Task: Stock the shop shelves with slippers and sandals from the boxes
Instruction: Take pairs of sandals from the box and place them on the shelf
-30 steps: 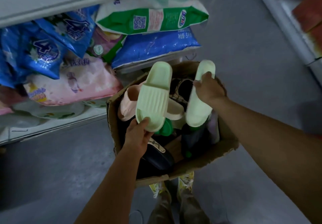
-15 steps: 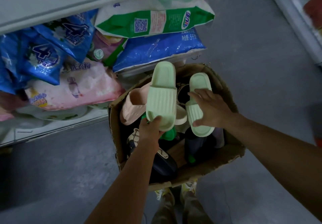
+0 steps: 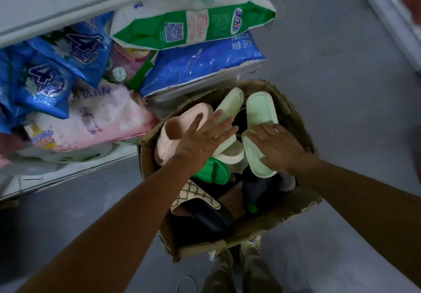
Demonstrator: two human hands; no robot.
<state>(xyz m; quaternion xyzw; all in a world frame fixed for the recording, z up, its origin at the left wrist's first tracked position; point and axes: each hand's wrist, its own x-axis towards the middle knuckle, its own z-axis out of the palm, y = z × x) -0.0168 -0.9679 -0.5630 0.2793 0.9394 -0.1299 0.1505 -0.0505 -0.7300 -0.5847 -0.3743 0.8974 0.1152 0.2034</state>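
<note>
Over the box (image 3: 293, 208) rim, both hands (image 3: 200, 141) spread flat

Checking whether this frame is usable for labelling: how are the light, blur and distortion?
Head view: dim, bluish light; the box interior is dark. Left hand is motion-blurred, right hand sharper over the pale green slipper. Wide-angle bending curves the shelf edge; slight glare on the blue bag.
</note>
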